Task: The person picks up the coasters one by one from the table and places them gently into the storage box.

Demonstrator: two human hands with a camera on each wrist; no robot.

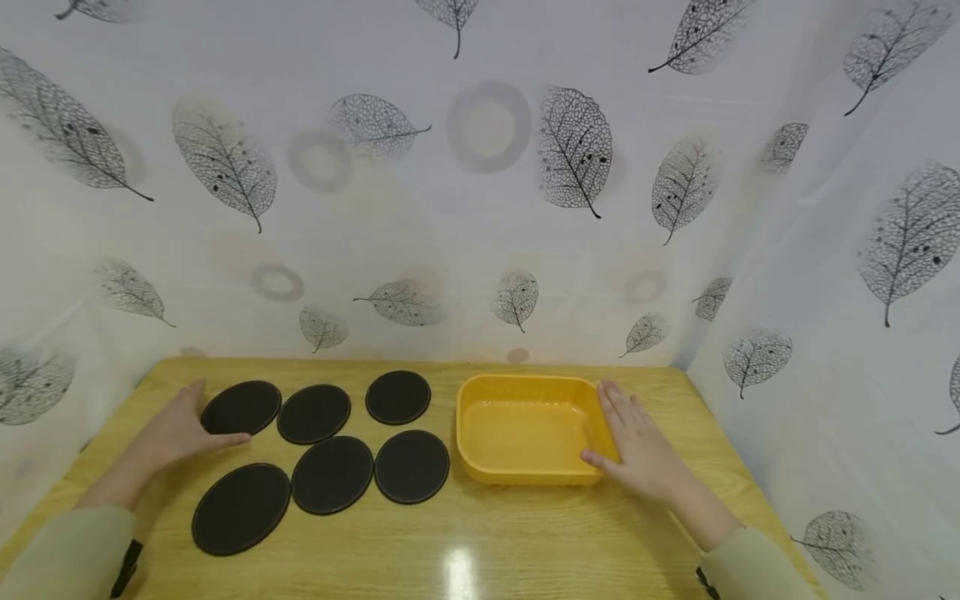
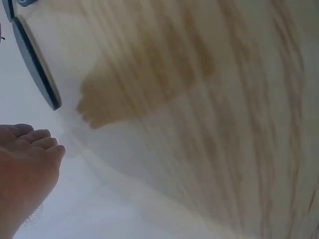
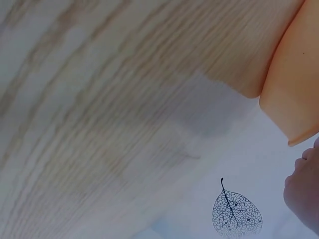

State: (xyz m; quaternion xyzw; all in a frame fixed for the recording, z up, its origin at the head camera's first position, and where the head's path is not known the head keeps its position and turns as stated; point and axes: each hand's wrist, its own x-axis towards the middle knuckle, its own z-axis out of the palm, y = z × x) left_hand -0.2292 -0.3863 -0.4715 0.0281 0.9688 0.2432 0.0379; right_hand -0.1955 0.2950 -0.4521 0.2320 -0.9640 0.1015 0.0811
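Spreading its thumb and fingers apart, the left hand (image 1: 180,429) is hovering about the outer end of a black disc (image 1: 242,407), the one lying farthest left of the tray (image 1: 525,478) in the back row; whether it is touching, the views are not settling. The right hand (image 1: 637,446) is lying along the tray's right rim, its fingers straight and its thumb standing apart over the near right corner, clamping on nothing that shows.

Judging by how things are lying, the handling of the discs seems to be barely starting: none is being lifted. That one and the other five discs (image 1: 332,474) are all resting flat to the left of the tray, in two rows of three.

Outward, the discs are showing matte, leather-like faces with a thin pale line running inside each edge, their outlines looking round to oval. The tray is showing glossy yellow plastic with rounded corners. Beneath the tray, the table (image 1: 360,558) is bearing streaky wood grain and, in front of it, reflecting a bright patch. Behind the tray, a pale sheet (image 1: 465,225) is hanging, printed with lacy dark leaves and faint rings.
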